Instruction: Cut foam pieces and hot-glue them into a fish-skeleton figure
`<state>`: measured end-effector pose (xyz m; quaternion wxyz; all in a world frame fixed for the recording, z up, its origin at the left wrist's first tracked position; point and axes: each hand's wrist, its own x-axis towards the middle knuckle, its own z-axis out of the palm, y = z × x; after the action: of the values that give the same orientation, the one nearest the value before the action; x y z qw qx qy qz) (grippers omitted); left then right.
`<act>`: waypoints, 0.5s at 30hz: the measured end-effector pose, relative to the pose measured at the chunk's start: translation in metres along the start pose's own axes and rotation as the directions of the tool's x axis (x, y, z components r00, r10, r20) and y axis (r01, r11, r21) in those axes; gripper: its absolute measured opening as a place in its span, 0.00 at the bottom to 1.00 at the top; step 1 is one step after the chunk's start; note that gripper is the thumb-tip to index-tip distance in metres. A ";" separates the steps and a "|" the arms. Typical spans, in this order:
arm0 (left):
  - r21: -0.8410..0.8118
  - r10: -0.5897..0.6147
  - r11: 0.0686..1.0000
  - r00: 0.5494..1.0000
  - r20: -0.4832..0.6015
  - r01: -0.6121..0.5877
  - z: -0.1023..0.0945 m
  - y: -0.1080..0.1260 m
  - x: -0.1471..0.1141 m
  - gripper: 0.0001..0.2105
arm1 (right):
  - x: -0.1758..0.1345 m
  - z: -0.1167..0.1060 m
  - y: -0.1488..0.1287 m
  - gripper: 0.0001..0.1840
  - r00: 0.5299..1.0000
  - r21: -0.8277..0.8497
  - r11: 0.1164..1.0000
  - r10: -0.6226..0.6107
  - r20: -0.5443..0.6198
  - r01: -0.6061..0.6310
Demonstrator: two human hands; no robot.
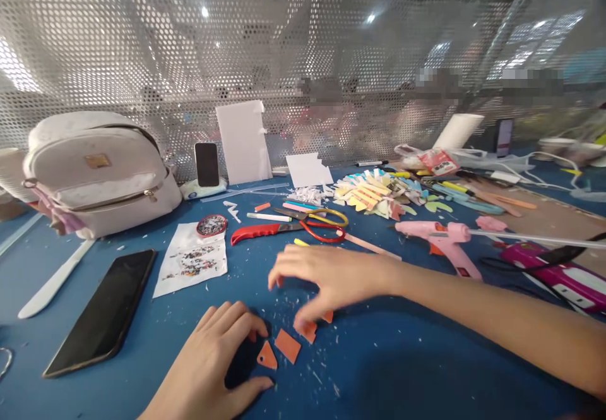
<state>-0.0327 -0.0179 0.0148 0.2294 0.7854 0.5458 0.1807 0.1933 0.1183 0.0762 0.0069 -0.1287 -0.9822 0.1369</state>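
Evidently cut, orange pieces [287,346] lie unjoined toward the desk's [402,369] near edge. My left hand [213,354] and right hand [329,275] spread empty.

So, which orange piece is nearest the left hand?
The pointed piece with the small dark hole; the rectangle and the two pieces partly covered by the right hand lie farther off.
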 end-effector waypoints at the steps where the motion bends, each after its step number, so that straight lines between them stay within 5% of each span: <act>1: -0.011 0.008 1.000 1.000 0.000 -0.008 0.000 -0.001 0.002 0.09 | -0.011 0.005 -0.004 0.25 1.000 0.087 0.996 -0.021 0.005 0.021; 5: -0.035 0.053 0.998 0.999 -0.010 -0.053 0.003 -0.005 0.007 0.06 | -0.037 0.024 -0.011 0.26 0.997 0.212 0.975 0.074 0.000 -0.072; 15: -0.040 0.107 0.994 0.993 0.055 -0.105 0.002 -0.001 0.018 0.05 | -0.043 0.037 -0.018 0.15 0.982 0.181 0.970 0.178 -0.064 -0.164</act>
<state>-0.0262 -0.0010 0.0130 0.2496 0.8137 0.4931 0.1804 0.2284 0.0804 0.0461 0.0455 -0.2170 -0.9505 0.2176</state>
